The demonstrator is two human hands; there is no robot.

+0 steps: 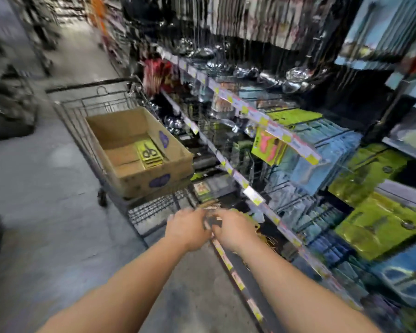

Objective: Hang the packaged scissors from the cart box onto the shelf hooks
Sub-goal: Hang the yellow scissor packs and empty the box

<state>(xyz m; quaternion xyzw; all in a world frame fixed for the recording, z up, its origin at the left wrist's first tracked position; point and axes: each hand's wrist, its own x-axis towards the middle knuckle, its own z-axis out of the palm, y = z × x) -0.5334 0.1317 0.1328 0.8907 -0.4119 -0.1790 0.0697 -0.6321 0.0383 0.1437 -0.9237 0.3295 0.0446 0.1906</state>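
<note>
- both hands, left hand (186, 228) and right hand (234, 228), meet low by the shelf edge (270, 213) around something dark and blurry; grip? can't tell
- looks like the hanging step; next needs lining the pack's hole onto a hook
- more packaged scissors (150, 152) lie in the cart box (120, 131)

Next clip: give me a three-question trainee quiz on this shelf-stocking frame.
1. True or false: the cardboard box in the cart holds yellow scissor packs.
2. Where do the left hand and right hand meet? A) inside the box B) low, by the shelf edge C) on the cart handle
3. Which side of the cart are the shelves on?

Key: 1 true; 2 B; 3 its right, as seen from the head camera.
</note>
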